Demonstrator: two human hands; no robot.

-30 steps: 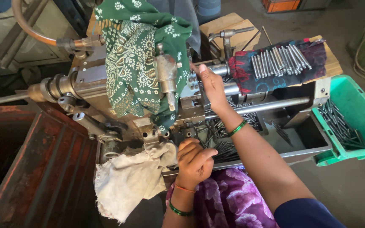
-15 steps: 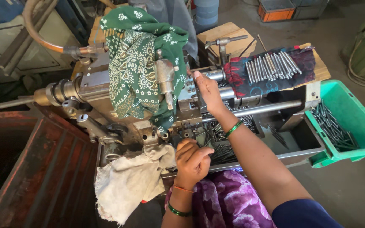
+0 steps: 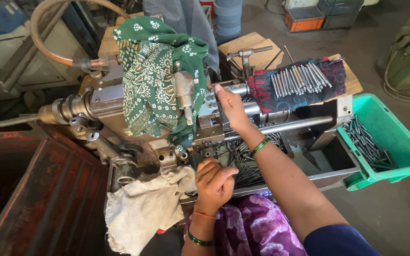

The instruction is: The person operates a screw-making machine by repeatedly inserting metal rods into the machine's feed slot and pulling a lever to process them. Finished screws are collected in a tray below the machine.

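Hands working apart: our right hand (image 3: 231,106) rests open on the machine (image 3: 205,118), probably steadying it, while our left hand (image 3: 214,182) is curled over dark rods (image 3: 247,173).

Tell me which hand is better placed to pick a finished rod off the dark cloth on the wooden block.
Right, probably. The right hand rests on the machine just beside the dark cloth holding the rods. The left hand is lower, fisted near the tray, farther away.

Grey concrete floor (image 3: 385,213) (stained, daylit). Orange crate (image 3: 304,19) at the far edge; rust-red metal bin (image 3: 39,199) at left.
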